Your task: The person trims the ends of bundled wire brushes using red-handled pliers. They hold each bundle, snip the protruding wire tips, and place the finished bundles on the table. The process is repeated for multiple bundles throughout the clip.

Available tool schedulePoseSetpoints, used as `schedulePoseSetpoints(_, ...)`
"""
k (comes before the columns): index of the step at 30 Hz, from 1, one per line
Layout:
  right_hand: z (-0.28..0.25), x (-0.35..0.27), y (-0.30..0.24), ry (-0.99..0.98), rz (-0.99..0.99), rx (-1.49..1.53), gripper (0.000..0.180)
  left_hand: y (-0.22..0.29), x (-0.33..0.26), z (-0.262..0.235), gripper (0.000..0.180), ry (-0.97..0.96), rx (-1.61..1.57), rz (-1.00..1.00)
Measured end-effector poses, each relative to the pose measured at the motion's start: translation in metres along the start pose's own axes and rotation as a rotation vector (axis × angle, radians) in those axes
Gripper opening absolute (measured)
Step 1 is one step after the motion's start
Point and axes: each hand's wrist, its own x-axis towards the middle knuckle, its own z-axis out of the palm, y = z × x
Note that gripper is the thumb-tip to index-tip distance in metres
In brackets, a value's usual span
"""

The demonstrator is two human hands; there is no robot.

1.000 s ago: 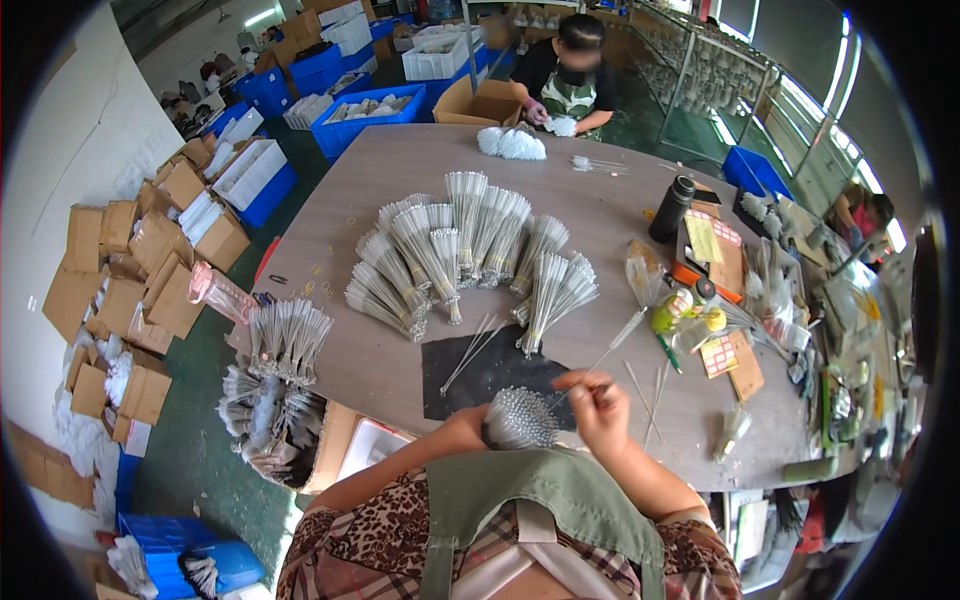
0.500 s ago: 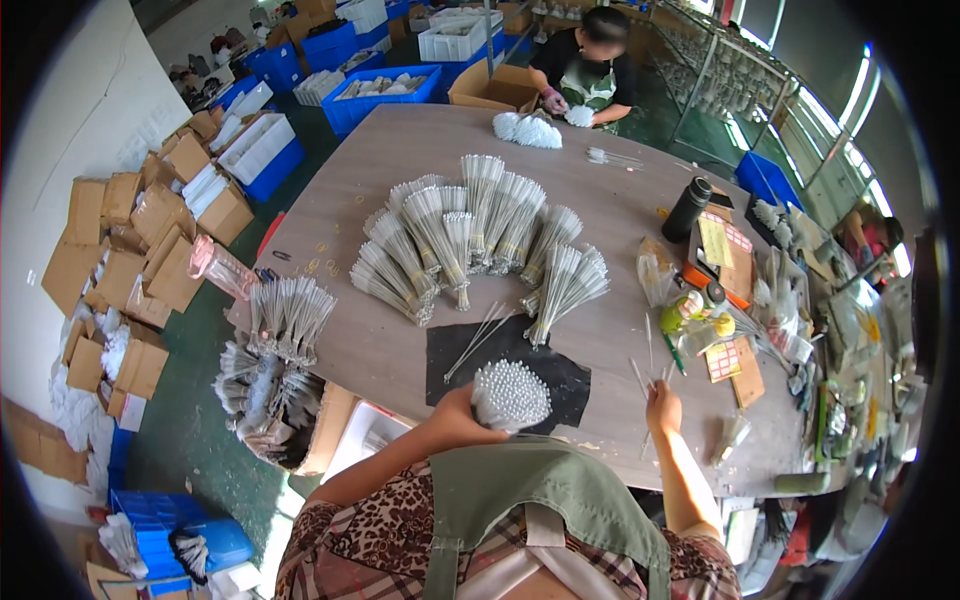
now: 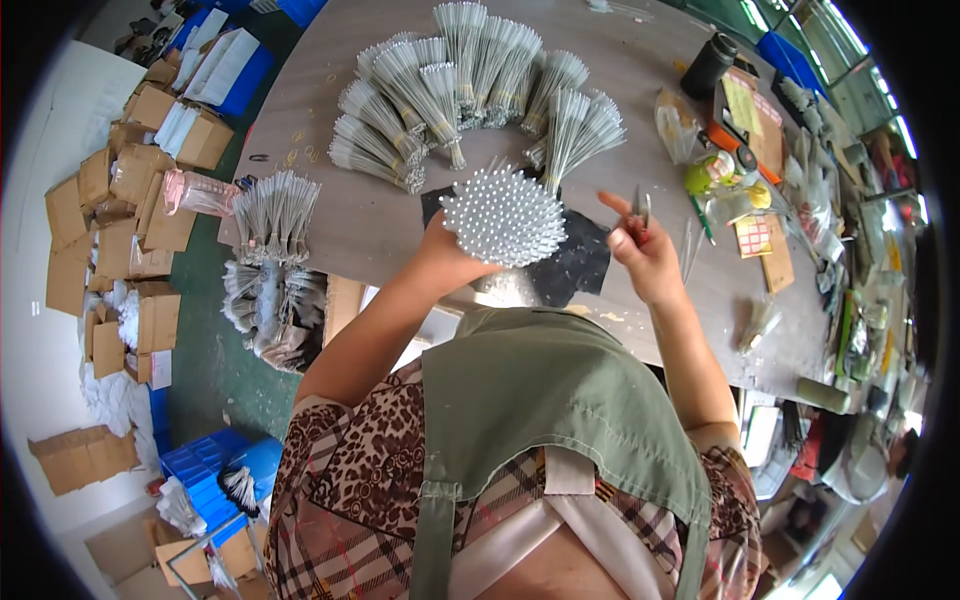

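In the head view we see our left hand [image 3: 447, 258] raised above the near edge of the grey round counter [image 3: 330, 215], its forearm rising from the lower left, fingers wrapped around the base of a fanned bunch of thin white-tipped sticks [image 3: 503, 215] whose tips face up toward us like a dome. Our right hand [image 3: 640, 250] sits just beside that bunch on its right, forearm coming up from the lower right, wrist bent, thumb and forefinger pinched on a few thin grey sticks [image 3: 640, 205] that stand upright out of the grip. Beneath both hands lies a black mat [image 3: 580, 265] on the counter. Farther out, tied bundles of grey sticks [image 3: 470, 80] lie fanned in an arc. To the right stand a black bottle [image 3: 708, 65] and a clutter of yellow and orange items. Brown cardboard boxes [image 3: 130, 215] cover the floor at left.
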Motion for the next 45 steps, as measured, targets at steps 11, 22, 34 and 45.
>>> schedulePoseSetpoints(11, 0.071, 0.004, -0.047, -0.153, -0.131, 0.228, 0.078, 0.016, 0.005, -0.005, 0.040, -0.073, 0.453, 0.258)
schedulePoseSetpoints(22, 0.079, 0.002, -0.041, -0.164, -0.116, 0.285, 0.075, 0.034, -0.006, -0.004, 0.042, -0.027, 0.421, 0.197)
schedulePoseSetpoints(34, 0.082, 0.000, -0.041, -0.163, -0.089, 0.365, 0.072, 0.014, -0.007, -0.005, 0.039, -0.010, 0.275, 0.162)
schedulePoseSetpoints(45, 0.080, 0.003, -0.037, -0.162, -0.060, 0.425, 0.072, 0.020, -0.009, -0.003, 0.038, 0.000, 0.342, 0.174)
